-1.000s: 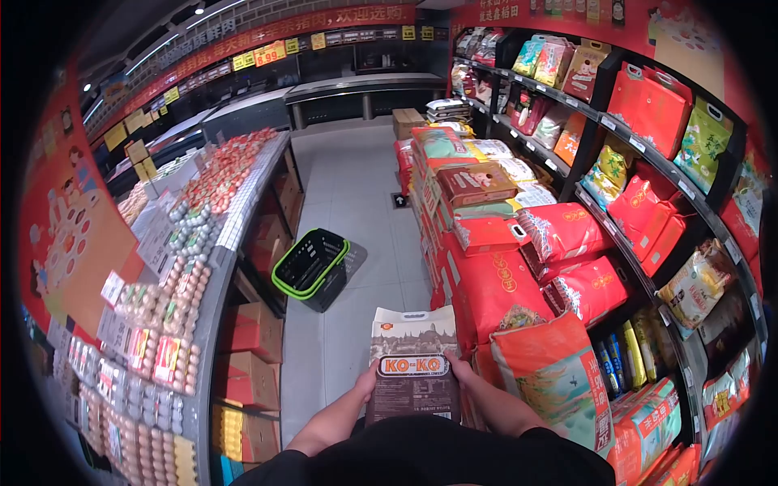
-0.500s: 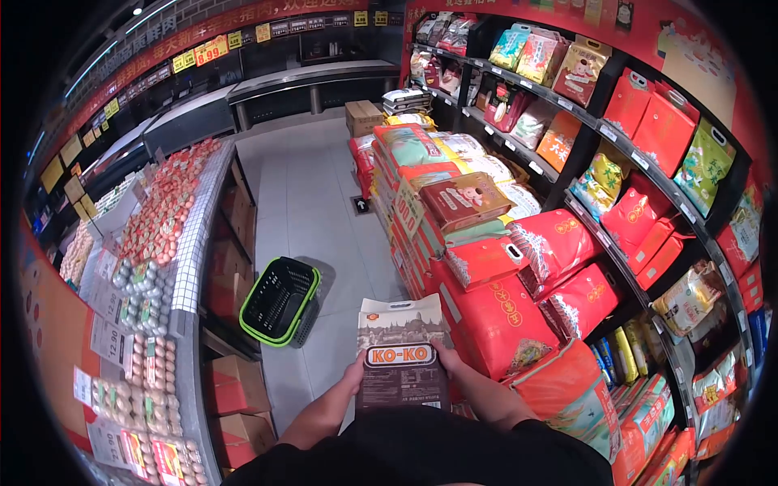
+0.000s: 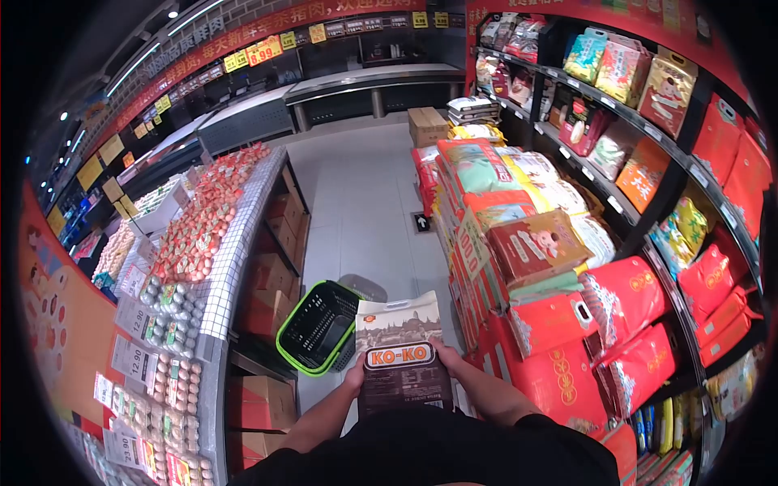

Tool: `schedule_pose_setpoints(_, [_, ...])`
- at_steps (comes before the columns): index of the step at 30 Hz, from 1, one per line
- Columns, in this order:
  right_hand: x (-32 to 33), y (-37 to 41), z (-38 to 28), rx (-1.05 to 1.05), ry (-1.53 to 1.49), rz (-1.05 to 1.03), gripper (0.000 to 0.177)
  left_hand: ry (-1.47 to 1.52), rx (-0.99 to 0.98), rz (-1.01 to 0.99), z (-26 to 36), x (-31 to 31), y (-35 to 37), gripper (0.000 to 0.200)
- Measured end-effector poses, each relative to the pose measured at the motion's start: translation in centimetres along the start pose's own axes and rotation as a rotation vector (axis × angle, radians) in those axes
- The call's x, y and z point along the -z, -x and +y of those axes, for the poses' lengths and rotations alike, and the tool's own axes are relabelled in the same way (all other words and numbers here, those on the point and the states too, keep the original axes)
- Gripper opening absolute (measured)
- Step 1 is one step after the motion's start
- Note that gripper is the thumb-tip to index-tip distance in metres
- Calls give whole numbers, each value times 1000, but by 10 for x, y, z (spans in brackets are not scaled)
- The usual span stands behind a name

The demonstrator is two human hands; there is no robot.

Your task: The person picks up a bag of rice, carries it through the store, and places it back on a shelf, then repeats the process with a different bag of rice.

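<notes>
Held upright in front of my body is a KO-KO rice bag [image 3: 400,336], brown and cream, with a handle slot at its top edge. My left hand [image 3: 354,376] is closed on its left side, and my right hand [image 3: 446,358] grips the right side. My body hides the bag's lower end. On the floor just ahead and left of the bag stands a black shopping basket [image 3: 318,328] with a green rim; nothing shows inside it.
Egg cartons [image 3: 174,389] and loose eggs fill the display counter [image 3: 243,243] on the left. To the right, stacked rice bags [image 3: 559,316] border the aisle, with loaded shelves [image 3: 640,121] behind them. A cardboard box [image 3: 427,126] sits farther down the floor [image 3: 356,211].
My view has turned left, so the basket, counter and rice stack appear farther right. The bag stays in both hands, and the basket now appears closer to it.
</notes>
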State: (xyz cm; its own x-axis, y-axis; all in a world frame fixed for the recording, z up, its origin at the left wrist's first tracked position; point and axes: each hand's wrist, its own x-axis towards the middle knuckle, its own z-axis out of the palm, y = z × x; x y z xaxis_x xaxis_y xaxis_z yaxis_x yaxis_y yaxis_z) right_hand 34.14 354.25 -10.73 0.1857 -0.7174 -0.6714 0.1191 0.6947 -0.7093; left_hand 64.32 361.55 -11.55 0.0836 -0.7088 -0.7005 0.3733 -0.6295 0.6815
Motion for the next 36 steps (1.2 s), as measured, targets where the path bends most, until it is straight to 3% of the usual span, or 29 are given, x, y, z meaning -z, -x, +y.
schedule_pose_setpoints(3, [1,-104,-48,71,65,-68,83,137,-116,-116,29,-7,-71,70])
schedule_pose_setpoints(4, [-1,-114,-73,44,60,-113,82,148,-84,-78,25,3,-118,72])
schedule_pose_setpoints(7, [8,-135,-144,12,65,-167,79,193,-107,-41,46,-15,-166,74])
schedule_pose_setpoints(11, [25,-169,-190,-4,22,-166,74,166,-88,-31,87,-52,-205,74])
schedule_pose_setpoints(13, [37,-194,-201,-41,-31,-190,71,62,-81,79,128,-98,-174,68])
schedule_pose_setpoints(15, [43,-219,-219,-38,-76,-208,69,-57,-120,134,159,-120,-191,60])
schedule_pose_setpoints(16, [48,-223,-231,-32,-31,-139,65,-103,-122,189,152,-114,-232,59])
schedule_pose_setpoints(20, [68,-257,-270,-9,-59,-46,65,-142,14,171,197,-153,-275,64])
schedule_pose_setpoints(23, [84,-305,-288,58,-64,31,65,-27,-22,-101,228,-174,-328,82])
schedule_pose_setpoints(24, [89,-325,-293,80,-87,41,66,-125,-21,-33,242,-181,-347,82])
schedule_pose_setpoints(27, [92,-375,-324,98,-125,92,64,-64,-99,-250,293,-206,-408,83])
schedule_pose_setpoints(29, [85,-401,-360,94,-243,52,64,-257,-46,-120,360,-222,-423,86])
schedule_pose_setpoints(30, [72,-402,-384,97,-148,172,58,-315,-48,-117,389,-223,-448,87])
schedule_pose_setpoints(32, [54,-419,-407,127,-180,206,61,-358,-45,-159,424,-215,-494,91])
schedule_pose_setpoints(36, [-3,-429,-494,214,-53,293,67,-480,-104,-49,478,-209,-541,92])
